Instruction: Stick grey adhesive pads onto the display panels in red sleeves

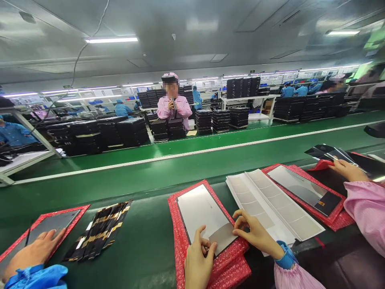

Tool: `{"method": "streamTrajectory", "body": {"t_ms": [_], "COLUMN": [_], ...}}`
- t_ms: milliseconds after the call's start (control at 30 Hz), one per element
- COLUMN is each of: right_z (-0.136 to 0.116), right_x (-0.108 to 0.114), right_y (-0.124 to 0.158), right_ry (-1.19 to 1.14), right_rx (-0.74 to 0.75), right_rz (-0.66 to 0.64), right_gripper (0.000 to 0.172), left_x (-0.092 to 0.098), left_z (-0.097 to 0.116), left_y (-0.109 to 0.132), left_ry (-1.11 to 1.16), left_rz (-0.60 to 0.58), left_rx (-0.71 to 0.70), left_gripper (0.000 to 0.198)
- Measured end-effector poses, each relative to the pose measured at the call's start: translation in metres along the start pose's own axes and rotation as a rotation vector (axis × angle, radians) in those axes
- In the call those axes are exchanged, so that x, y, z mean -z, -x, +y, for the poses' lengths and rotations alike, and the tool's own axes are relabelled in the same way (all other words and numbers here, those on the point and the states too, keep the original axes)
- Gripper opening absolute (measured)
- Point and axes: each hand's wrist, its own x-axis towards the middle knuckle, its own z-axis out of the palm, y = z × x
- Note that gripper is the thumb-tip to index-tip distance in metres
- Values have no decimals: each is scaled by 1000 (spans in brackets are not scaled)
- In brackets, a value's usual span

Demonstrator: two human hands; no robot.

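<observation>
A flat grey display panel [201, 212] lies on a red bubble-wrap sheet [177, 224] on the green belt in front of me. My left hand [197, 263] rests at the panel's near edge, with thumb and forefinger curled onto it. My right hand [255, 235], with a blue wrist strap and pink sleeve, pinches the panel's near right edge with bent fingers. Just right of it lie white sheets of labels [270, 204].
A second panel on red wrap [303, 188] lies right, near a co-worker's hand [349, 170] in a pink sleeve. A blue-sleeved co-worker's hand [33, 253] presses a dark panel [54, 222] left. Black flex strips [99, 230] lie between. Stacked black trays [99, 134] and a person in pink [174, 106] stand beyond the belt.
</observation>
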Motion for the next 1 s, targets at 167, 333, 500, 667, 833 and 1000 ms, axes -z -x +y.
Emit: {"method": "streamTrajectory", "body": {"t_ms": [167, 333, 500, 667, 833, 1000], "right_z": [1, -2, -7, -10, -5, 2], "right_x": [-1, -2, -2, -3, -6, -8], "right_y": [1, 3, 3, 4, 7, 15], "right_ry": [15, 33, 71, 100, 177, 503], "right_rx": [8, 6, 21, 13, 62, 185], "right_rz": [2, 15, 21, 20, 43, 229], "right_gripper": [25, 23, 20, 18, 15, 38], "left_x": [-1, -1, -2, -1, -1, -3], "left_z": [-2, -4, -7, -6, -2, -7], "left_y": [-1, -1, -1, 0, 2, 6], "left_ry": [-2, 1, -4, -15, -31, -125], "left_rz": [10, 13, 14, 29, 15, 257], "left_rx": [3, -14, -17, -15, -18, -90], "left_gripper": [48, 50, 51, 51, 56, 58]}}
